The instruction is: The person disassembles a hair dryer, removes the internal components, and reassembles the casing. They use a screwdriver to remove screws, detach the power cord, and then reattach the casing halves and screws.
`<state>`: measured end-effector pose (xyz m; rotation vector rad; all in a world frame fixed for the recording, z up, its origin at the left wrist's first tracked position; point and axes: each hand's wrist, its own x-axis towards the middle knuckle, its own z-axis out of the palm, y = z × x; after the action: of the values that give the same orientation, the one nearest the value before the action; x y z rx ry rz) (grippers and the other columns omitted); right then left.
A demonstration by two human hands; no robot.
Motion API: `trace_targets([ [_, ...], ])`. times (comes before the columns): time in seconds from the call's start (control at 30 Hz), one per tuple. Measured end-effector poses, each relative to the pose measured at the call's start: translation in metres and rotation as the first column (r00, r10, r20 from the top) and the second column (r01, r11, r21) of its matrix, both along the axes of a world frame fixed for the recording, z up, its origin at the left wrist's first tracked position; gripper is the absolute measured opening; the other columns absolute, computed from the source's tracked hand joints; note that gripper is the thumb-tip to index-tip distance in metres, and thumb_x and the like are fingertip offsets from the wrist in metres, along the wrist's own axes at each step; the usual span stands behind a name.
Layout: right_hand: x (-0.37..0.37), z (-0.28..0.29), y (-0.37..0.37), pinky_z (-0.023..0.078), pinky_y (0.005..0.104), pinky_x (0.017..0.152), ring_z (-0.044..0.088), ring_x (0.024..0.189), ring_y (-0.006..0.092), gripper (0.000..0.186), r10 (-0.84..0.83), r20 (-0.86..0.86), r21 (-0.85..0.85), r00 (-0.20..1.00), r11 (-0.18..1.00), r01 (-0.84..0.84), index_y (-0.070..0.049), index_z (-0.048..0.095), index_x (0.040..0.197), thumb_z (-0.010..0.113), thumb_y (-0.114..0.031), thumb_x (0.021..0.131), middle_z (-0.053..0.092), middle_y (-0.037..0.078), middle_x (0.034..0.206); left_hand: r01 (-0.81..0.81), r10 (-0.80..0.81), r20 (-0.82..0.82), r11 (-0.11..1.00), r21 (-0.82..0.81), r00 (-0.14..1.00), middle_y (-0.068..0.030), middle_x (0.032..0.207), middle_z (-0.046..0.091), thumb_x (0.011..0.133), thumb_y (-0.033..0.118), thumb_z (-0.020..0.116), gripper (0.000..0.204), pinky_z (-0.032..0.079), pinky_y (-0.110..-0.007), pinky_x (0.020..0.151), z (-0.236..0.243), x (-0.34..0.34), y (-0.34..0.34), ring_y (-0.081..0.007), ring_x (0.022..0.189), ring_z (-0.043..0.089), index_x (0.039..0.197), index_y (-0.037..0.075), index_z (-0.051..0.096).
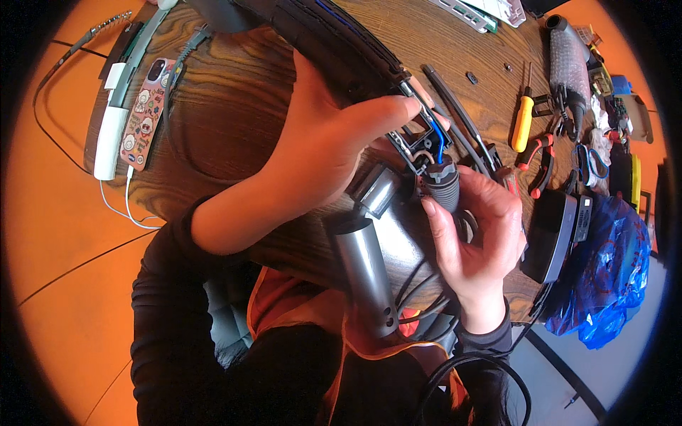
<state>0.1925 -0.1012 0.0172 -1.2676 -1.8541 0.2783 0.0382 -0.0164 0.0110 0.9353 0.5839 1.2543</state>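
An opened dark hair dryer (334, 46) lies slantwise across the upper middle, its inner frame and blue wires (435, 135) bare at the lower end. My left hand (312, 145) is wrapped round that end, thumb on top by the wires. My right hand (486, 220) pinches the black ribbed cord sleeve (443, 186) between thumb and fingers, right below the frame. Beneath my hands, a glossy grey tube (362, 266) with small holes leans at the table's near edge. A short dark grey shell piece (380, 188) sits just above it.
A patterned phone (145, 113) and a soldering iron (92, 32) are at left. On the right are a yellow screwdriver (523, 121), red-black pliers (543, 163), a bubble-wrapped dryer (568, 60), a dark box (550, 234) and a blue plastic bag (604, 270). Black cord (490, 358) loops near my right forearm.
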Motion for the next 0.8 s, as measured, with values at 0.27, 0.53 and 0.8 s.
trace_targets([
  [0.27,-0.003,0.006,0.008,0.049,0.0277,0.053,0.061,0.063,0.0235,0.035,0.040,0.002,0.120,0.999,0.992,-0.040,0.007,0.055,0.097,0.072,-0.002,0.067,0.062,0.019,0.087,-0.005,0.006,-0.049,1.000,0.019,0.999,-0.0130,0.087,0.058,0.075,0.001,0.051,0.018,0.052,-0.031,0.069,0.001,-0.001,-0.001,-0.0251,0.082,0.063,0.093,-0.002,0.051],
  [0.53,-0.004,0.012,0.007,0.048,0.0271,0.063,0.058,0.071,0.0215,0.051,0.008,0.269,0.046,0.963,0.999,-0.022,0.003,0.053,0.111,0.071,0.006,0.063,0.060,0.016,0.093,0.005,0.008,-0.089,0.990,0.143,0.996,-0.0128,0.085,0.058,0.075,-0.002,0.052,0.018,0.051,-0.034,0.073,-0.012,0.002,0.000,-0.0251,0.081,0.062,0.092,-0.001,0.050],
  [0.8,-0.005,0.015,0.010,0.046,0.0279,0.055,0.054,0.061,0.0187,0.049,0.076,0.053,-0.019,0.996,0.997,-0.076,0.001,0.053,0.114,0.066,0.005,0.067,0.057,0.012,0.082,0.045,-0.015,-0.117,0.965,0.259,0.993,-0.0143,0.087,0.058,0.076,-0.007,0.051,0.031,0.051,-0.034,0.074,-0.011,0.003,-0.001,-0.0249,0.080,0.062,0.105,0.000,0.042],
])
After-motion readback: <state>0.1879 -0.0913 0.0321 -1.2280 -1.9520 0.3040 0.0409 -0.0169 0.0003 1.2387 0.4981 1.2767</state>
